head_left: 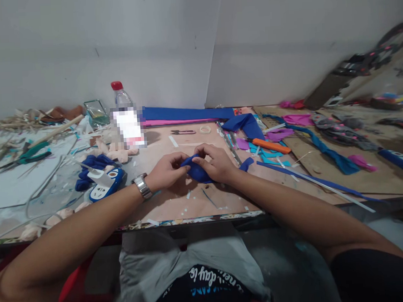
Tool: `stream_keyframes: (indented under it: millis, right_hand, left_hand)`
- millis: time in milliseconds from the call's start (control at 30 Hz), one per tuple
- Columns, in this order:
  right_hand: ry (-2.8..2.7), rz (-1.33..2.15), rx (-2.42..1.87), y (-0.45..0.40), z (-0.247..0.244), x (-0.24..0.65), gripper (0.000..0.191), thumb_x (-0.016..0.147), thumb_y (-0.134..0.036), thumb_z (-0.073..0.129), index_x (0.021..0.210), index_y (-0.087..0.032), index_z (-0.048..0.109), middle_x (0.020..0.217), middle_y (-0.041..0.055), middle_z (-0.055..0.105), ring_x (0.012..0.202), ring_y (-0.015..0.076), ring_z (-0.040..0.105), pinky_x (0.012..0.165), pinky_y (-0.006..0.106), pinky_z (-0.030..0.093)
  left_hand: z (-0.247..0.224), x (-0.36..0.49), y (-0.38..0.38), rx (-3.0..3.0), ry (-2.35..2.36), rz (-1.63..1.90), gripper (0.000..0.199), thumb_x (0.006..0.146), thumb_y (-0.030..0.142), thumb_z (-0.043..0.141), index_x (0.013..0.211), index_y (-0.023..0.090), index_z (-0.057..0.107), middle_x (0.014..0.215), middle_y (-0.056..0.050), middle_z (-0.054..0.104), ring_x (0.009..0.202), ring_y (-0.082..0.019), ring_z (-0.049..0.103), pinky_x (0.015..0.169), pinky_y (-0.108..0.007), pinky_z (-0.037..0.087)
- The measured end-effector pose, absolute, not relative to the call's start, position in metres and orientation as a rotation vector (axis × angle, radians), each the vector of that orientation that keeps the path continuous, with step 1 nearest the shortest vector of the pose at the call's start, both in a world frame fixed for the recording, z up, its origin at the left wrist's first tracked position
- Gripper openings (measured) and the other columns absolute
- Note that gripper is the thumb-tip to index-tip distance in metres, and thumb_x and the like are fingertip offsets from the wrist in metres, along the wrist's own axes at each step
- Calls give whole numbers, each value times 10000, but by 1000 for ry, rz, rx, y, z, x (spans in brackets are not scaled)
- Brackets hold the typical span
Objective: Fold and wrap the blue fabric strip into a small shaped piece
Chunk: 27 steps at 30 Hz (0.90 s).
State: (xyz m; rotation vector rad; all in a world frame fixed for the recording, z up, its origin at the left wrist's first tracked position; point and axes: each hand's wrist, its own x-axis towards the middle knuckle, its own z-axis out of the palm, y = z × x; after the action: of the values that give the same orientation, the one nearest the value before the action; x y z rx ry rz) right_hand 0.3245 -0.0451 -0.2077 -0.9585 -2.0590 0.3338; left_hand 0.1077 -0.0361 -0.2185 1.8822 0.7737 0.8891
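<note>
A piece of blue fabric is held between both hands above the middle of the work board. My left hand, with a metal watch on its wrist, pinches the fabric's left edge between thumb and fingers. From the other side my right hand grips the same fabric, its thumb pressed on top. Part of the cloth is hidden by the fingers. Beyond the hands lie small thread snips and a roll of tape. A blue fabric strip end shows just right of my right wrist.
Left of my left hand sits a blue-and-white power strip with a plug and cable. A bottle with a red cap stands behind it. An orange cutter, fabric scraps and a thin white strip lie at right. Green-handled pliers lie far left.
</note>
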Motion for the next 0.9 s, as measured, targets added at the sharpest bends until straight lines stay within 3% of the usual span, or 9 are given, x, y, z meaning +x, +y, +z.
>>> stream_keyframes:
  millis: [300, 667, 900]
  right_hand:
    - [-2082, 334, -966, -46, -206, 323, 340, 999, -518, 562, 893, -199, 615, 780, 19, 662, 727, 177, 589, 731, 312, 417]
    - [-2095, 286, -944, -45, -206, 323, 353, 980, -538, 602, 880, -201, 640, 748, 13, 681, 699, 173, 612, 733, 316, 430]
    - [-2060, 274, -938, -48, -204, 323, 277, 931, -462, 707, 1035, -205, 705, 829, 23, 733, 709, 178, 641, 750, 327, 475]
  left_hand:
    - [-220, 106, -38, 2031, 811, 982, 288, 883, 366, 717, 1093, 176, 667, 983, -52, 730, 808, -158, 643, 758, -292, 524]
    - [-213, 105, -42, 2175, 882, 978, 234, 951, 363, 627, 942, 165, 753, 882, -45, 752, 785, -171, 649, 755, -303, 492]
    - [-212, 107, -42, 1972, 887, 1019, 267, 945, 409, 637, 928, 161, 735, 843, -36, 743, 775, -165, 648, 733, -284, 494]
